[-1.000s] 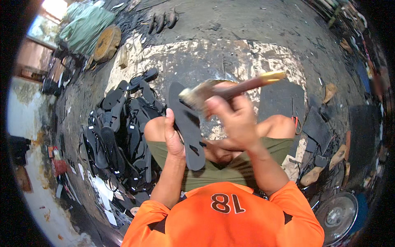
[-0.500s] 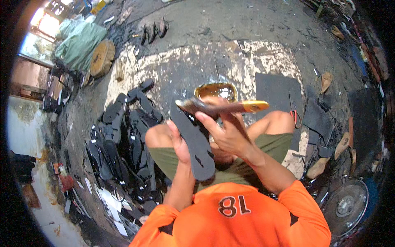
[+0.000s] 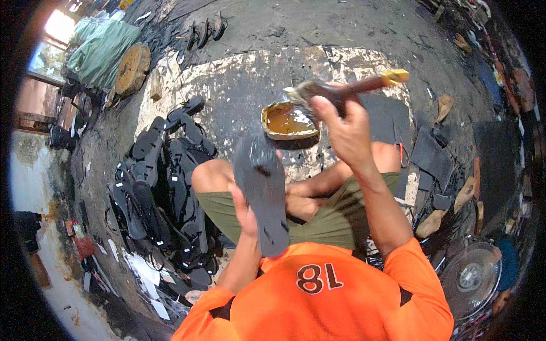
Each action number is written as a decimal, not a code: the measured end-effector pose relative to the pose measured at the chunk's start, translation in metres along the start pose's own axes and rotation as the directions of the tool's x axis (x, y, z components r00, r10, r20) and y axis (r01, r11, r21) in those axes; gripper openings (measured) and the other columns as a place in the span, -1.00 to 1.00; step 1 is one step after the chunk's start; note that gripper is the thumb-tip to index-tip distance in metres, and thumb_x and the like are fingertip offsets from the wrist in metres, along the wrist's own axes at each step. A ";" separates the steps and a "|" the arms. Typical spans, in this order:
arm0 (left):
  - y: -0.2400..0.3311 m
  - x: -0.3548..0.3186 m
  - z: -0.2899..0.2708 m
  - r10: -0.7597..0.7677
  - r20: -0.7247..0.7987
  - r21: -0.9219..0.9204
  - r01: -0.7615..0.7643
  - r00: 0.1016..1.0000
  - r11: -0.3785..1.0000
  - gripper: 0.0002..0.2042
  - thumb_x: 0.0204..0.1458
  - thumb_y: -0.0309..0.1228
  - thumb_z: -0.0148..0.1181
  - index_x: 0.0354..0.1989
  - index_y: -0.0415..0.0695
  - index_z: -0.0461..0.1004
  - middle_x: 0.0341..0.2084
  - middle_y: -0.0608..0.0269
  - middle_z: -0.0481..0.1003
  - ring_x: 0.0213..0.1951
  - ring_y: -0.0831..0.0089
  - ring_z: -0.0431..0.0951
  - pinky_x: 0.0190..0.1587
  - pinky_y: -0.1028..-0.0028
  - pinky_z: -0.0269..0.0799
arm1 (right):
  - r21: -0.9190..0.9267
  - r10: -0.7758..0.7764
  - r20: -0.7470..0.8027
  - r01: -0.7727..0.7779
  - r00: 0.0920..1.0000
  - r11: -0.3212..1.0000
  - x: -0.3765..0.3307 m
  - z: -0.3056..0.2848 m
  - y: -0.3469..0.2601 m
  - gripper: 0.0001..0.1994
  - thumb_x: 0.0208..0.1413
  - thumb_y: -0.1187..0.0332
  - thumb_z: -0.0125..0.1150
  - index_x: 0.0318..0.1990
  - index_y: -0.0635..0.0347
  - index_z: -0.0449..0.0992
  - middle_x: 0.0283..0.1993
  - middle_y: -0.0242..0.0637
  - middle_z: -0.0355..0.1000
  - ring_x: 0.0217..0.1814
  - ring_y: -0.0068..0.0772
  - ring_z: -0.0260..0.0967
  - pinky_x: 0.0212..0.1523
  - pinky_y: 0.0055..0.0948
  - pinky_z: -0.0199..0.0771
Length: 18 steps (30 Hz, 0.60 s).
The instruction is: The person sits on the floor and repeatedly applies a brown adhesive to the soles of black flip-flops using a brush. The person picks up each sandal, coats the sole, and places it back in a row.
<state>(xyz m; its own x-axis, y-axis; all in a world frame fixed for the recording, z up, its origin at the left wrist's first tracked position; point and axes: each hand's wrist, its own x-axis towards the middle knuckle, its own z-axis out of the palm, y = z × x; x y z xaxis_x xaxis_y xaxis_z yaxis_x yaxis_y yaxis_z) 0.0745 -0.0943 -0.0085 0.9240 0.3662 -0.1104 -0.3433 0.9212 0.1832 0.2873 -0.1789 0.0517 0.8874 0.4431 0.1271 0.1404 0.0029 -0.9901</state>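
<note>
The left hand [image 3: 245, 213] grips a dark shoe sole [image 3: 263, 190] by its left edge and holds it up over the person's lap, flat side facing up. The right hand [image 3: 344, 128] is closed around a brush [image 3: 341, 90] with a brown handle and a yellow tip. The brush's wet end hangs right above a small tin of brown glue [image 3: 289, 120] that sits on the ground just past the knees. The glue could drip off the brush onto the bare legs or the green shorts [image 3: 321, 219], because the brush has to cross over them to reach the sole. The tin looks bent and sits close to the knees, so a bump could tip it and spill the glue on the patchy floor [image 3: 239, 85]. The sole is held only by one edge, so a hard push from the brush could make it slip or twist. To the left lies a big pile of black sandals [image 3: 165, 187], and it is hard to count them since they overlap. A round fan [image 3: 469, 278] sits near on the right. The left fingers are hidden behind the sole. The things at the far right rim are too dark and bent to make out.
</note>
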 end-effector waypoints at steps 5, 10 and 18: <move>-0.013 -0.063 -0.005 0.021 -0.168 0.514 0.070 0.986 0.855 -0.28 0.17 0.16 -0.03 0.29 -0.20 0.18 -0.03 -0.05 0.47 -0.22 0.24 0.58 -0.27 0.38 0.59 | 0.187 0.068 -0.183 -0.033 0.981 0.982 -0.014 -0.034 0.003 -0.72 0.21 0.32 0.28 -0.01 0.28 0.46 -0.16 -0.36 0.51 -0.12 -0.61 0.40 -0.09 -0.56 0.41; 0.029 0.053 0.015 0.157 -0.113 0.227 -0.129 0.981 0.965 -0.36 0.16 0.14 -0.02 0.15 -0.20 0.34 -0.12 0.12 0.51 -0.24 0.33 0.54 -0.24 0.36 0.52 | 0.377 0.114 0.069 -0.132 0.991 0.917 -0.063 0.024 -0.028 -0.70 0.19 0.33 0.29 -0.02 0.30 0.47 -0.16 -0.31 0.53 -0.11 -0.49 0.44 -0.06 -0.50 0.43; 0.036 0.097 0.041 0.272 -0.049 0.085 -0.268 0.961 0.960 -0.48 0.17 0.05 0.08 0.07 -0.17 0.44 -0.13 0.06 0.54 -0.12 0.24 0.53 -0.12 0.29 0.50 | 0.007 -0.452 0.225 0.462 0.863 0.887 -0.078 0.047 0.010 -0.72 0.11 0.32 0.33 -0.04 0.20 0.53 -0.12 -0.15 0.54 -0.07 -0.10 0.47 0.01 -0.19 0.40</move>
<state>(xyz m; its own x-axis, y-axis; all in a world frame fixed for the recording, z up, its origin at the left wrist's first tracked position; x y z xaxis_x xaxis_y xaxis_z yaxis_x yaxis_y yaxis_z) 0.1584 -0.0310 0.0272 0.7862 0.6091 -0.1038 -0.5624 0.7750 0.2881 0.1988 -0.1716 0.0294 0.6036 0.5833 0.5436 0.5318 0.2135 -0.8195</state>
